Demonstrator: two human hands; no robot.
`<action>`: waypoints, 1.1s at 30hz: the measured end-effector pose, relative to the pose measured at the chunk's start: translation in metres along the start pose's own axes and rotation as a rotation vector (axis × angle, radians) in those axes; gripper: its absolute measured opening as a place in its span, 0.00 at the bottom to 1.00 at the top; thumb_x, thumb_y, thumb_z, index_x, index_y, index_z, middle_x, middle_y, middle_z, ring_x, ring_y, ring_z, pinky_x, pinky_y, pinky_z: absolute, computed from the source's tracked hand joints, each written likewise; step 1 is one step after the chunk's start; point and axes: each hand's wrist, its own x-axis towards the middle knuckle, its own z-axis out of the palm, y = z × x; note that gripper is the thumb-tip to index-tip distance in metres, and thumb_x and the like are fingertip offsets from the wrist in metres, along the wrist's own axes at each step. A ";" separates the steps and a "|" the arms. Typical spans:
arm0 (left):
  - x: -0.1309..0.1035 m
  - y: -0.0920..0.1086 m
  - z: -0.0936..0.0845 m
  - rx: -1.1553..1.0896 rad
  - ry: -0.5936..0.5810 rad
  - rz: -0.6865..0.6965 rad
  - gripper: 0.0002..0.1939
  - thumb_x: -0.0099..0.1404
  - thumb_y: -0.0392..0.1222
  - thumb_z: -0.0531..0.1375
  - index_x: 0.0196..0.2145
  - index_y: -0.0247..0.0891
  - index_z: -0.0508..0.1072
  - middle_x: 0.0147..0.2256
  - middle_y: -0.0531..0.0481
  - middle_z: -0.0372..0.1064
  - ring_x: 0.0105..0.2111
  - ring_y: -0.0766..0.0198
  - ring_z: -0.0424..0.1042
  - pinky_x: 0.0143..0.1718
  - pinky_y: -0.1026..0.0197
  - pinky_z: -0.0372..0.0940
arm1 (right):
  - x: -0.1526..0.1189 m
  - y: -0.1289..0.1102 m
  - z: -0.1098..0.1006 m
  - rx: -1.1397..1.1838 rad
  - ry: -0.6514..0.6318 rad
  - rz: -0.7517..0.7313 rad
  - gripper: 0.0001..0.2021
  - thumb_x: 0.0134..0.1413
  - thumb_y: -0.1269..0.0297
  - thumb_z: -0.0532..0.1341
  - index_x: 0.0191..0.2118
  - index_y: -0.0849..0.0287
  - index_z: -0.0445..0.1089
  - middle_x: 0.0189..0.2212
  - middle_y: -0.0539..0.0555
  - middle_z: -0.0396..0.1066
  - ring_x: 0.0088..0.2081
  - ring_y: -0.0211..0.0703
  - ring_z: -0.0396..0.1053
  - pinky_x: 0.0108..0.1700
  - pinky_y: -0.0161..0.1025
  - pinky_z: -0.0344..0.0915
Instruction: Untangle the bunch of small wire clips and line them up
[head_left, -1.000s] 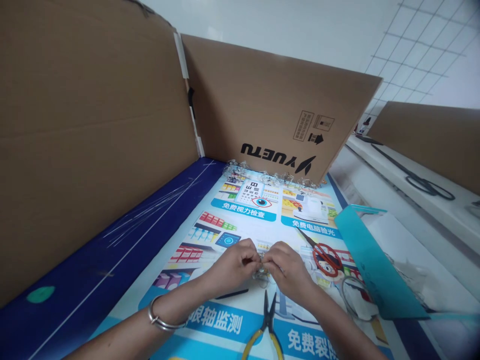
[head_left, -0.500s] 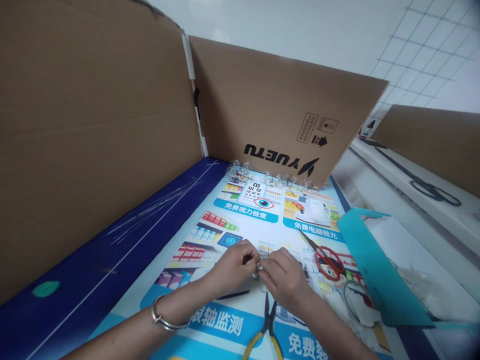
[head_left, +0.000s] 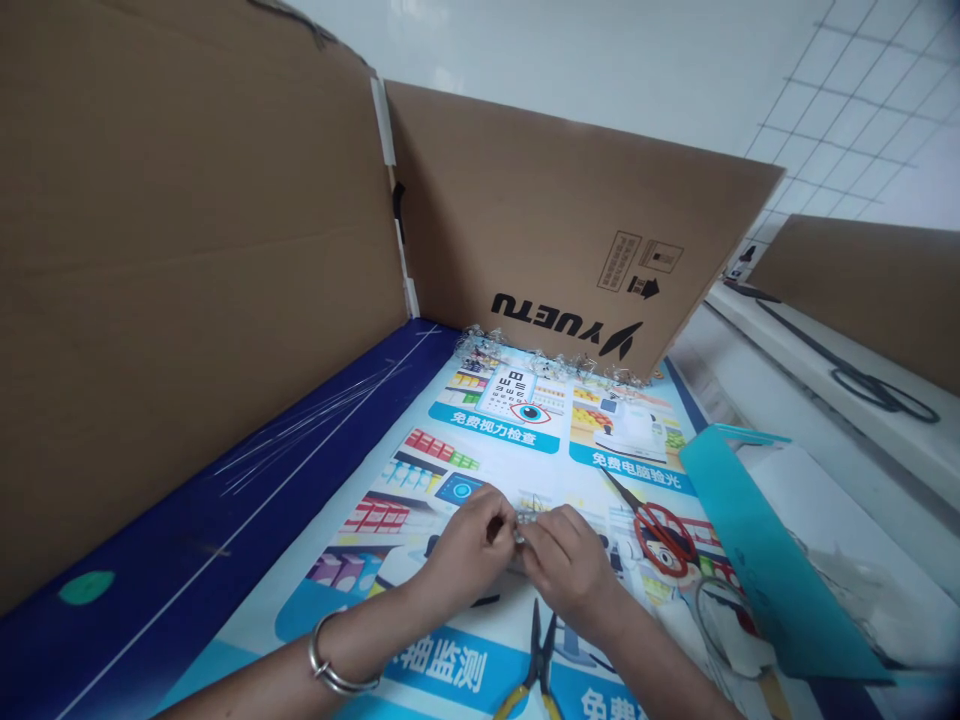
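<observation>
Two sets of fingers (head_left: 538, 546), those of the left hand (head_left: 474, 540) and the right hand (head_left: 570, 562), pinch one small wire piece (head_left: 523, 522) between them, just above or on the tabletop (head_left: 517, 465); which is unclear. The piece looks very light, thin and bendable, with bright beady bits that may be slippery, and it probably kinks under a hard squeeze. Fingertips on its firmer knot, rather than on the loose ends, should hold best, though the fingers cover most of it.

Just nearer than the fingers lie pliers (head_left: 538, 666), their jaws parted and pointing forward, close enough to snag a wrist. To the right of the fingers lie red-handled scissors (head_left: 664, 533), then a wire coil (head_left: 700, 615) and a teal tray (head_left: 776, 570). Well ahead, wire clusters (head_left: 480, 350) line the foot of a cardboard panel (head_left: 555, 210).
</observation>
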 end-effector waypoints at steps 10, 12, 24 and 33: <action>0.006 -0.002 -0.012 0.100 0.057 0.111 0.08 0.57 0.28 0.51 0.26 0.36 0.66 0.28 0.50 0.61 0.31 0.63 0.62 0.33 0.61 0.59 | -0.003 -0.002 -0.002 0.723 0.122 0.686 0.12 0.58 0.64 0.52 0.47 0.55 0.64 0.34 0.54 0.71 0.29 0.38 0.68 0.33 0.38 0.68; 0.006 -0.003 -0.011 0.093 0.061 0.108 0.08 0.57 0.28 0.51 0.26 0.36 0.66 0.28 0.51 0.61 0.31 0.64 0.62 0.32 0.61 0.59 | -0.002 -0.002 0.000 0.855 0.137 0.749 0.12 0.57 0.62 0.53 0.46 0.57 0.64 0.35 0.54 0.71 0.28 0.38 0.68 0.30 0.37 0.68; -0.001 -0.003 0.005 -0.080 0.116 -0.047 0.07 0.52 0.27 0.54 0.22 0.36 0.66 0.33 0.49 0.62 0.37 0.62 0.65 0.39 0.58 0.62 | 0.001 -0.002 0.003 0.985 0.088 0.830 0.05 0.55 0.64 0.55 0.36 0.59 0.65 0.24 0.50 0.70 0.24 0.35 0.66 0.27 0.33 0.63; 0.002 -0.003 0.002 -0.060 0.200 -0.007 0.08 0.52 0.26 0.54 0.22 0.36 0.67 0.35 0.48 0.63 0.40 0.60 0.65 0.43 0.55 0.61 | 0.010 -0.002 -0.001 1.131 0.052 0.830 0.06 0.55 0.63 0.56 0.34 0.60 0.66 0.23 0.50 0.70 0.24 0.35 0.66 0.27 0.33 0.63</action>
